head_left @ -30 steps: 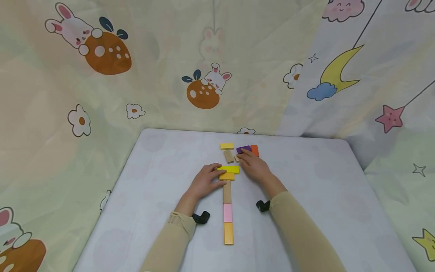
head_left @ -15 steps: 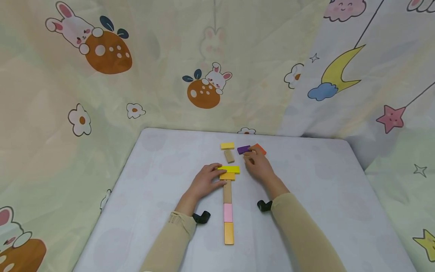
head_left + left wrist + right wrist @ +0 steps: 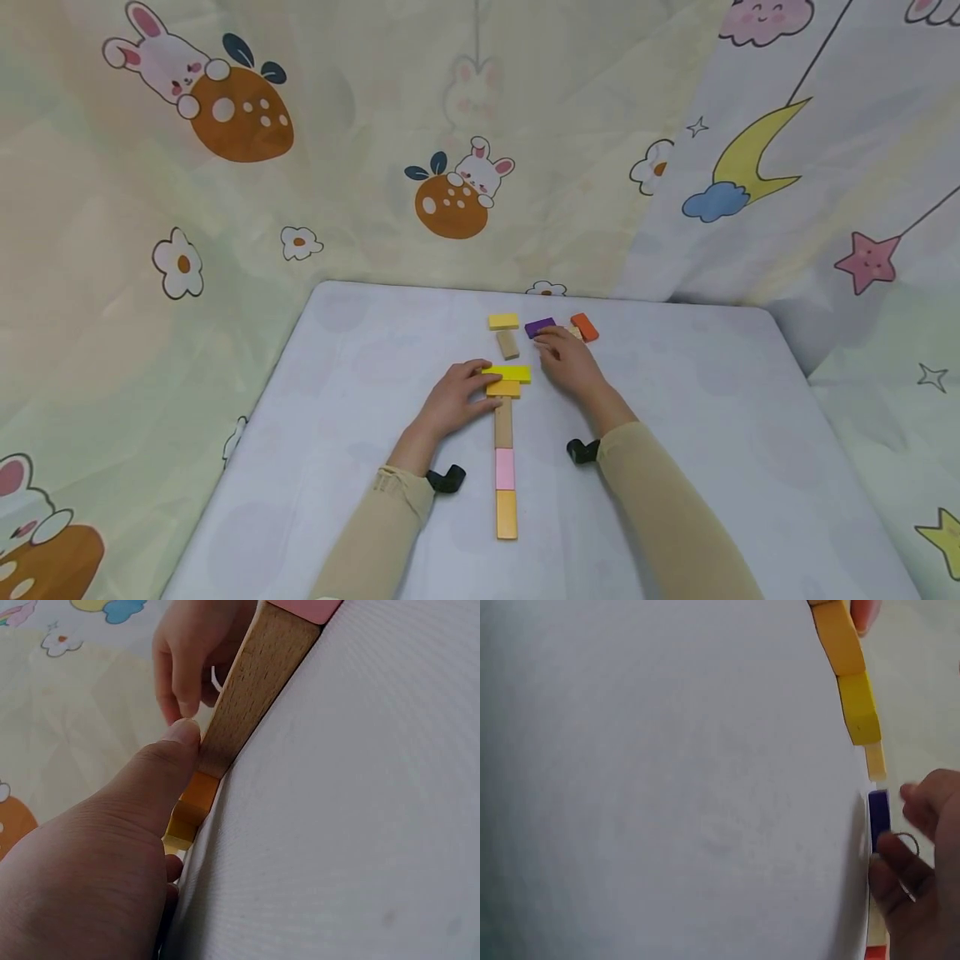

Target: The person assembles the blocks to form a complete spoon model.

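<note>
In the head view, a line of blocks runs up the table: an orange block (image 3: pixel 507 514), a pink block (image 3: pixel 505 469), a wooden block (image 3: pixel 504 425), then a short orange block (image 3: pixel 510 389) and a bright yellow block (image 3: pixel 519 374) laid crosswise. My left hand (image 3: pixel 452 400) rests at the line's left side, fingers over the yellow block and thumb by the wooden one. My right hand (image 3: pixel 573 367) is at a purple block (image 3: pixel 537 327). A fingertip overlaps the purple block's end in the right wrist view, the thumb apart; contact is unclear.
Behind the line lie a yellow block (image 3: pixel 503 322) and a tan block (image 3: pixel 507 345). A red-orange block (image 3: pixel 585 327) lies beyond my right hand, beside a partly hidden light wooden block (image 3: pixel 575 332). A patterned cloth (image 3: pixel 360 217) hangs behind the white table (image 3: pixel 315 467).
The red-orange block has shifted right and turned, with the light wooden block also moved right. My right hand has gone right, then back slightly toward the purple block. My left hand stays put.
</note>
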Available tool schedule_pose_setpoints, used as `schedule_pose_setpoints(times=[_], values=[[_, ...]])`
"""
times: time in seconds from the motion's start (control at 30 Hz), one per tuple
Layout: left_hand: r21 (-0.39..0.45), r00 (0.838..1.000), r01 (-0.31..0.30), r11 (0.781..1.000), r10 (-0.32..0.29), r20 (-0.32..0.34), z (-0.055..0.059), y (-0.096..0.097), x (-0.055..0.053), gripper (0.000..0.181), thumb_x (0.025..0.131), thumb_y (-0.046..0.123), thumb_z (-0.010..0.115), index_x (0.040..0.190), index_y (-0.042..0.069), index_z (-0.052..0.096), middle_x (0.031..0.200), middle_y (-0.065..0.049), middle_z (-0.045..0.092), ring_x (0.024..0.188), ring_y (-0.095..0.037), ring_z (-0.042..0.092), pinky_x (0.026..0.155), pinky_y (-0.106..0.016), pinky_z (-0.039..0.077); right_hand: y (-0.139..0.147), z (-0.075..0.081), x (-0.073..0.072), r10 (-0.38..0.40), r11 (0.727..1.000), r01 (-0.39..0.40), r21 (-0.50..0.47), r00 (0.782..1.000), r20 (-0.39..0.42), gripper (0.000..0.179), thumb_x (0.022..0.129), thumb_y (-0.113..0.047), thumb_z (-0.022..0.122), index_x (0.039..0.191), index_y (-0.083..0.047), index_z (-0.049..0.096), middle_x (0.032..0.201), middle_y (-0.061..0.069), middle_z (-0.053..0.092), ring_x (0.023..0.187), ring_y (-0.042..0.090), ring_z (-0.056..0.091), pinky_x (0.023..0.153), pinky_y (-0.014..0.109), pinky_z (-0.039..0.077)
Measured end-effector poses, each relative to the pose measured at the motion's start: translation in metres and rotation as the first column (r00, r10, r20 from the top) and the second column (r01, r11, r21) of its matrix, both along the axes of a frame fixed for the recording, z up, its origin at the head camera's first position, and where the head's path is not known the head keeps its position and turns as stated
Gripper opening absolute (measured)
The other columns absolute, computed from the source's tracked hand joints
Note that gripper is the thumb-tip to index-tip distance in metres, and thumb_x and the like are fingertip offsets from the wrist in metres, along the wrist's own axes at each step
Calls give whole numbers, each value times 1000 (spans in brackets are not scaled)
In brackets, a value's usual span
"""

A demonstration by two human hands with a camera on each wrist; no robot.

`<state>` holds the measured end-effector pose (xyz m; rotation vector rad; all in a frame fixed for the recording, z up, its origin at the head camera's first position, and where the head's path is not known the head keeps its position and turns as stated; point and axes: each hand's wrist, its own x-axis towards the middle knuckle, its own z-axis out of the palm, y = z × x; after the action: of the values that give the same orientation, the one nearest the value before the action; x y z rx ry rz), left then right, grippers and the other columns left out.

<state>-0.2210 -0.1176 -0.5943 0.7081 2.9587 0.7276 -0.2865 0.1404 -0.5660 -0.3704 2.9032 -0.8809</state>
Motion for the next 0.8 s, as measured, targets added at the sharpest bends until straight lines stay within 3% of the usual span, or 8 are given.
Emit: schedule_pose_setpoints(times=[0.1, 0.2, 0.3, 0.43, 0.53, 0.7, 0.8], values=[[2, 1000, 8, 1000, -8, -15, -1, 0, 0, 56, 91, 64, 56, 139, 37, 56, 150, 9, 43, 135, -16, 42, 115, -37, 39, -6, 4, 1, 105, 994, -106, 19, 994, 44, 40, 104, -26, 47, 143, -32, 53, 153, -8, 44, 143, 24, 40, 116, 53, 36], [8, 999, 24, 1000, -24, -32, -1, -1, 0, 55, 91, 62, 57, 139, 35, 57, 150, 8, 44, 135, -17, 43, 114, -37, 40, -10, 6, 0, 208, 972, -214, 96, 976, 65, 44, 106, -25, 43, 148, -38, 44, 157, -13, 39, 147, 23, 35, 119, 53, 31], [10, 998, 32, 999, -31, -45, 0, -1, 0, 54, 92, 61, 58, 138, 34, 57, 150, 7, 45, 134, -18, 44, 113, -38, 41, -10, 4, -2, 256, 953, -261, 155, 965, 54, 46, 106, -20, 42, 148, -39, 44, 156, -13, 40, 146, 24, 36, 119, 52, 31], [18, 998, 31, 999, -30, -50, 3, -1, 1, 52, 92, 58, 60, 138, 33, 58, 149, 6, 46, 133, -19, 45, 113, -39, 41, -8, 1, -4, 239, 958, -241, 155, 970, 37, 45, 104, -18, 44, 145, -36, 49, 153, -7, 45, 143, 26, 40, 117, 53, 34], [24, 999, 29, 999, -28, -42, 3, 0, 1, 52, 92, 58, 60, 138, 32, 58, 149, 6, 46, 133, -19, 44, 113, -39, 41, -6, -1, -4, 191, 976, -197, 97, 980, 62, 42, 104, -24, 45, 144, -36, 51, 153, -3, 45, 143, 27, 40, 117, 54, 34], [16, 999, 27, 1000, -27, -40, 2, 0, 1, 52, 92, 58, 60, 138, 33, 58, 150, 6, 45, 133, -19, 44, 113, -39, 41, -6, 2, -9, 125, 992, -127, 5, 982, 144, 50, 100, -38, 55, 148, -45, 40, 156, -5, 40, 143, 27, 38, 116, 56, 34], [17, 998, 28, 999, -27, -48, 3, 0, 2, 52, 92, 57, 60, 138, 32, 58, 150, 5, 45, 133, -20, 45, 112, -40, 42, -7, 5, -15, 128, 992, -130, -5, 976, 178, 58, 96, -42, 61, 149, -46, 37, 157, -7, 39, 143, 25, 38, 116, 55, 35]])
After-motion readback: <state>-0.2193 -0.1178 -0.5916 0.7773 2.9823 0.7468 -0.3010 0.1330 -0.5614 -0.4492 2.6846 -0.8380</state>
